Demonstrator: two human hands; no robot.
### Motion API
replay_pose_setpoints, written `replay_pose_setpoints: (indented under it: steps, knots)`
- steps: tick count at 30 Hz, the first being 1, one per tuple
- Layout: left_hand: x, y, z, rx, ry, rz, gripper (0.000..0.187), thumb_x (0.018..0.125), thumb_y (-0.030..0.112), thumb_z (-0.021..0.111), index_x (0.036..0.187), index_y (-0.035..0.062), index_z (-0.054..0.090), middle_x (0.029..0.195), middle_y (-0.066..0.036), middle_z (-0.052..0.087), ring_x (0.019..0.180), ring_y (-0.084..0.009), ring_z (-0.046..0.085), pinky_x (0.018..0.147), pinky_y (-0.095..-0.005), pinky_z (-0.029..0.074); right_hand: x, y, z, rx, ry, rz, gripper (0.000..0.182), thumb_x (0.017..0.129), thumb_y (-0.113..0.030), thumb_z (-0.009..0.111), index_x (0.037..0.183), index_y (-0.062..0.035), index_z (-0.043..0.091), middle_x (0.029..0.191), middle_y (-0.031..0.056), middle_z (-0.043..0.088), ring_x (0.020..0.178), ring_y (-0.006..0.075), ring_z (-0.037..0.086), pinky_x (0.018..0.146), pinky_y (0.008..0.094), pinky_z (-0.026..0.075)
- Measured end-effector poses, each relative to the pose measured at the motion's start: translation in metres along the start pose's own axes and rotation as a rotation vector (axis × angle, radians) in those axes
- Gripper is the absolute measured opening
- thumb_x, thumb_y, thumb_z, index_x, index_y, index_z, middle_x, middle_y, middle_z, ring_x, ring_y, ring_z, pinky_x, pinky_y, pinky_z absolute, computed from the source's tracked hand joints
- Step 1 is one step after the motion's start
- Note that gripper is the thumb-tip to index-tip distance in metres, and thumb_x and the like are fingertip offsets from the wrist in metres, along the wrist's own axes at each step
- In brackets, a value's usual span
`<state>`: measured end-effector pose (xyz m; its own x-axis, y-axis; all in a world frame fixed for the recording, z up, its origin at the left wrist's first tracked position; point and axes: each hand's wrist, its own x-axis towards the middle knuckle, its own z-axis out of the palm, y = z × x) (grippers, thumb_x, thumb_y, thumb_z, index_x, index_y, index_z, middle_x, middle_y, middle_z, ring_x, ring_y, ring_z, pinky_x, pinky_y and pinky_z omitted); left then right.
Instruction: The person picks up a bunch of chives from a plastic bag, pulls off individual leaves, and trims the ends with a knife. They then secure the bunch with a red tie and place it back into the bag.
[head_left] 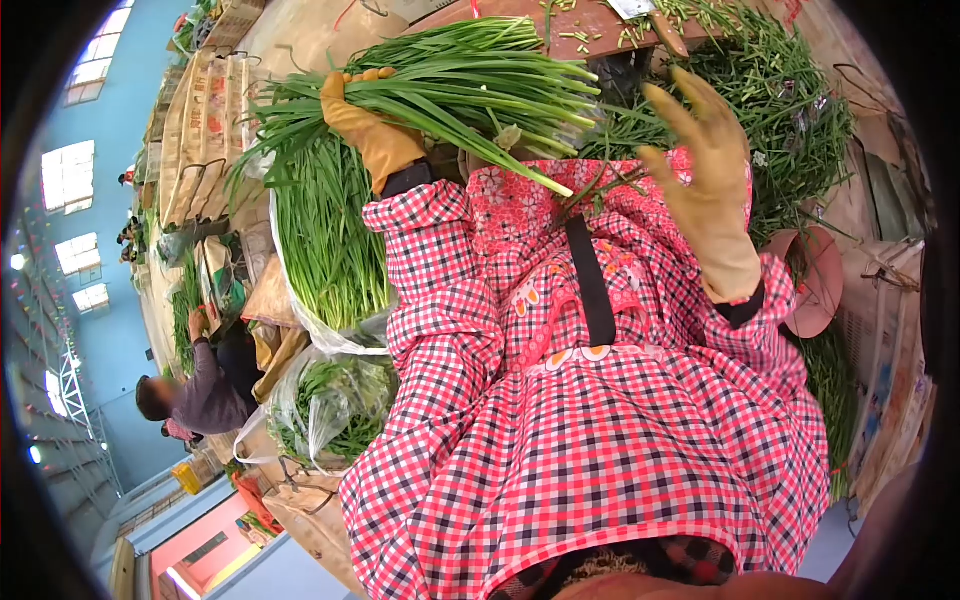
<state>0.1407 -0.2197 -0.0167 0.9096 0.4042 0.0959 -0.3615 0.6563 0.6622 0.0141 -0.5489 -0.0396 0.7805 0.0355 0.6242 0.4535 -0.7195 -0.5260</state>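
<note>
Bundling partly done: left tan-gloved hand [368,128] clenched around bunch of long green chives [470,85] at upper centre, right tan-gloved hand [712,185] released, fingers spread, loose green chive heap [790,130] upper right unsorted.

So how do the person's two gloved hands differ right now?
The left hand is closed around a bundle of green stalks, while the right hand is empty. The left hand's fingers curl over the bundle; the right hand's are spread open in the air. Both wear yellowish gloves and red checked sleeves.

head-worn view, steeply downward, close fisheye
</note>
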Motion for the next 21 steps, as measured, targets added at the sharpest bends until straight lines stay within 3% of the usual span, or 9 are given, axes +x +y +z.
replay_pose_setpoints:
  steps: [3, 6, 9, 10, 11, 13, 17, 20, 21]
  knots:
    - [-0.004, -0.005, 0.012, 0.328, 0.073, -0.038, 0.033, 0.100, 0.035, 0.041, 0.099, 0.0034, 0.051, 0.082, -0.013, 0.065, 0.073, -0.0243, 0.060, 0.076, -0.0378, 0.053, 0.036, -0.027, 0.026, -0.139, -0.035, -0.477, 0.049, 0.077, -0.017, 0.066, 0.126, -0.0226, 0.062, 0.140, 0.0061, 0.051, 0.129, 0.0313, 0.048, 0.102, 0.0439, 0.046]
    - [-0.008, -0.011, 0.013, 0.338, -0.010, -0.087, 0.035, 0.101, 0.036, 0.039, 0.105, 0.0029, 0.052, 0.091, -0.015, 0.065, 0.077, -0.0249, 0.060, 0.076, -0.0401, 0.054, 0.051, -0.034, 0.063, -0.078, -0.043, -0.693, 0.040, 0.078, -0.018, 0.062, 0.118, -0.0202, 0.065, 0.130, 0.0070, 0.057, 0.126, 0.0291, 0.050, 0.103, 0.0432, 0.044]
    - [-0.023, -0.016, 0.022, 0.511, 0.108, 0.051, 0.038, 0.103, 0.034, 0.036, 0.112, -0.0001, 0.051, 0.102, -0.014, 0.063, 0.081, -0.0251, 0.062, 0.078, -0.0364, 0.055, 0.057, -0.019, 0.065, -0.189, -0.115, -0.788, 0.028, 0.078, -0.019, 0.061, 0.105, -0.0151, 0.067, 0.118, 0.0044, 0.063, 0.120, 0.0253, 0.055, 0.100, 0.0406, 0.044]
    - [-0.025, -0.015, 0.023, 0.517, 0.121, 0.067, 0.039, 0.104, 0.033, 0.035, 0.113, -0.0009, 0.050, 0.103, -0.014, 0.063, 0.082, -0.0251, 0.062, 0.078, -0.0352, 0.055, 0.055, -0.011, 0.064, -0.179, -0.158, -0.765, 0.025, 0.078, -0.019, 0.061, 0.102, -0.0143, 0.067, 0.114, 0.0033, 0.064, 0.117, 0.0239, 0.056, 0.098, 0.0393, 0.044]
    - [-0.024, -0.011, 0.027, 0.371, 0.140, -0.070, 0.036, 0.104, 0.031, 0.036, 0.115, -0.0007, 0.050, 0.104, -0.014, 0.063, 0.083, -0.0251, 0.062, 0.076, -0.0362, 0.055, 0.051, -0.001, 0.064, -0.170, -0.199, -0.741, 0.022, 0.078, -0.020, 0.060, 0.098, -0.0136, 0.067, 0.110, 0.0023, 0.065, 0.114, 0.0226, 0.057, 0.097, 0.0381, 0.044]
    - [-0.018, -0.019, 0.016, 0.393, 0.141, -0.052, 0.034, 0.102, 0.028, 0.039, 0.118, 0.0005, 0.051, 0.105, -0.014, 0.063, 0.083, -0.0258, 0.063, 0.073, -0.0387, 0.055, 0.048, 0.004, 0.063, -0.199, -0.231, -0.751, 0.018, 0.077, -0.020, 0.061, 0.092, -0.0128, 0.068, 0.103, -0.0002, 0.066, 0.105, 0.0183, 0.059, 0.088, 0.0340, 0.045]
    - [-0.020, -0.034, 0.019, 0.296, 0.139, -0.134, 0.029, 0.101, 0.017, 0.042, 0.124, 0.0024, 0.049, 0.106, -0.015, 0.063, 0.085, -0.0263, 0.064, 0.070, -0.0393, 0.056, 0.045, -0.006, 0.044, -0.354, -0.535, -0.646, 0.015, 0.076, -0.017, 0.066, 0.089, -0.0098, 0.066, 0.093, 0.0022, 0.064, 0.099, 0.0212, 0.061, 0.085, 0.0365, 0.049]
    - [-0.027, -0.039, 0.021, 0.644, 0.079, -0.047, 0.033, 0.098, 0.003, 0.042, 0.131, 0.0047, 0.044, 0.110, -0.018, 0.062, 0.091, -0.0271, 0.064, 0.070, -0.0396, 0.058, 0.055, -0.004, 0.036, -0.238, -0.892, -0.320, 0.016, 0.073, -0.016, 0.068, 0.088, -0.0097, 0.066, 0.090, 0.0042, 0.063, 0.095, 0.0239, 0.063, 0.081, 0.0365, 0.052]
    - [-0.030, -0.041, 0.019, 0.847, 0.048, 0.023, 0.037, 0.096, -0.002, 0.042, 0.133, 0.0057, 0.042, 0.113, -0.018, 0.061, 0.094, -0.0276, 0.064, 0.071, -0.0402, 0.058, 0.052, -0.002, 0.031, -0.268, -0.778, -0.379, 0.017, 0.072, -0.016, 0.069, 0.088, -0.0107, 0.066, 0.091, 0.0053, 0.063, 0.092, 0.0259, 0.064, 0.077, 0.0364, 0.054]
